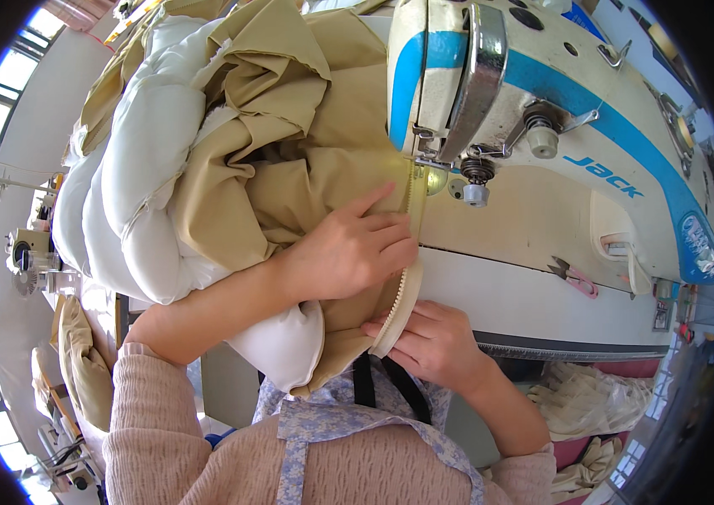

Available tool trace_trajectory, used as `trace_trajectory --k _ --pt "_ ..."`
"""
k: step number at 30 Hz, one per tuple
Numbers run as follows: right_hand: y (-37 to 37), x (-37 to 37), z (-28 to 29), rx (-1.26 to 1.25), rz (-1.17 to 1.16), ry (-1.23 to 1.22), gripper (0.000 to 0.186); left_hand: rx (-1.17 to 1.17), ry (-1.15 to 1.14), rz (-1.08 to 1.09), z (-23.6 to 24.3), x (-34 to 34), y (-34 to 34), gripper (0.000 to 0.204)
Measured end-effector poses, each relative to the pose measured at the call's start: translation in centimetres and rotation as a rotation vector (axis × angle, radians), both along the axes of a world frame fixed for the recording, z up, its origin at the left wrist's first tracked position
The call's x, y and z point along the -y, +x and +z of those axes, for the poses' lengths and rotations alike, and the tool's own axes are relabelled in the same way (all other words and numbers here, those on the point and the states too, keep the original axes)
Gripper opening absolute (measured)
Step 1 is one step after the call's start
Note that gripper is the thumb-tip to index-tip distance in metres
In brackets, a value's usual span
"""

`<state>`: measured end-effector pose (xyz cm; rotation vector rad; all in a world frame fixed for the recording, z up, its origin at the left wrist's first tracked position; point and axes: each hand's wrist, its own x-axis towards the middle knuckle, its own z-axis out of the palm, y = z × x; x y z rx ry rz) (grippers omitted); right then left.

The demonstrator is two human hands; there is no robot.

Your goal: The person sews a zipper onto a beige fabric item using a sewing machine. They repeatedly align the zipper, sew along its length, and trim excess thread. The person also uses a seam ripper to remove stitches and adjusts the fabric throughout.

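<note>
A long cream zipper [407, 295] runs along the edge of khaki fabric [323, 160], up to the presser foot of a white and blue sewing machine [542, 93]. My left hand [357, 252] lies on the fabric, its index finger stretched toward the needle and the other fingers curled over the zipper tape. Nearer my body, my right hand [437, 345] pinches the zipper's lower stretch together with the fabric edge. White padded material [151, 160] is bunched with the khaki fabric and spreads under my left forearm.
Pink-handled snips [575, 278] lie on the machine table [500, 303], right of the zipper. Below the table's right side are bundles of pale cloth [592, 400], partly in clear plastic. More khaki cloth [83, 362] hangs at the left, by other equipment.
</note>
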<state>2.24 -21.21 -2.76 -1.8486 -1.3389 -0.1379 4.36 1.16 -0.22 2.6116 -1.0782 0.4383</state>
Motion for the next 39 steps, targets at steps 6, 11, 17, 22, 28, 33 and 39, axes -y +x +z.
trace_trajectory --k 6,11,17,22,28,33,39 --pt "2.3 -0.8 0.2 0.004 -0.024 -0.026 0.019 -0.031 0.03 -0.045 0.4 -1.0 3.0 0.029" --pt "2.0 -1.1 -0.3 -0.009 0.069 -0.017 0.02 0.058 0.038 -0.047 1.0 -0.8 3.3 0.024" --pt "1.5 0.3 -0.7 -0.106 0.084 -0.016 0.018 0.023 0.096 0.005 1.7 0.3 -0.4 0.029" --pt "1.7 0.4 -0.1 -0.156 0.091 -0.013 0.018 0.016 0.075 0.008 1.8 0.4 -0.2 0.026" --pt "2.0 0.4 -0.1 -0.174 0.108 -0.04 0.018 0.004 0.088 0.033 1.8 0.6 -0.2 0.029" --pt "2.1 0.1 0.2 -0.196 0.08 -0.01 0.016 0.051 0.071 0.017 1.1 0.3 0.4 0.023" --pt "4.1 -0.5 0.4 -0.285 0.06 -0.038 0.017 -0.015 0.068 -0.01 1.5 -0.5 2.9 0.027"
